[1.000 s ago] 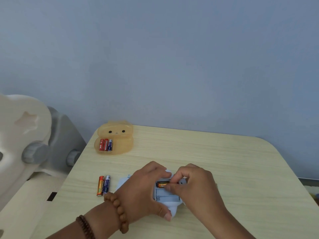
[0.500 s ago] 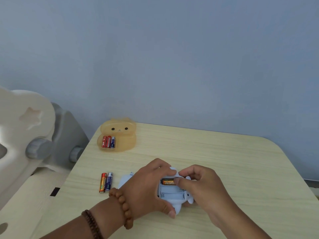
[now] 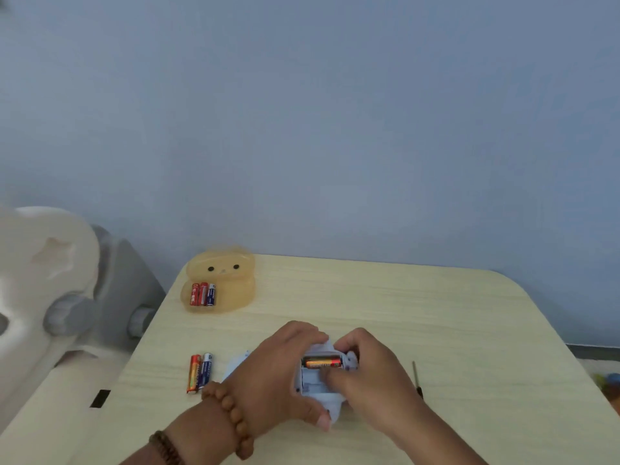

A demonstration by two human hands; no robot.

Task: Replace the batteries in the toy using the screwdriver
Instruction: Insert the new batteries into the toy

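Our left hand [image 3: 278,380] grips the small pale blue plastic toy [image 3: 318,391] near the table's front edge. Our right hand [image 3: 365,374] pinches one orange battery [image 3: 322,363] in its open slot. More batteries and the lid are left, we think.

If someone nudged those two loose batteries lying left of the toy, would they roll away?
Probably. The two loose batteries are smooth cylinders lying on their sides on a flat table, so a sideways push should roll them. They touch, so likely both would move.

Six batteries [image 3: 323,363], one toy [image 3: 318,384], one screwdriver [image 3: 417,380], one tray [image 3: 235,290].
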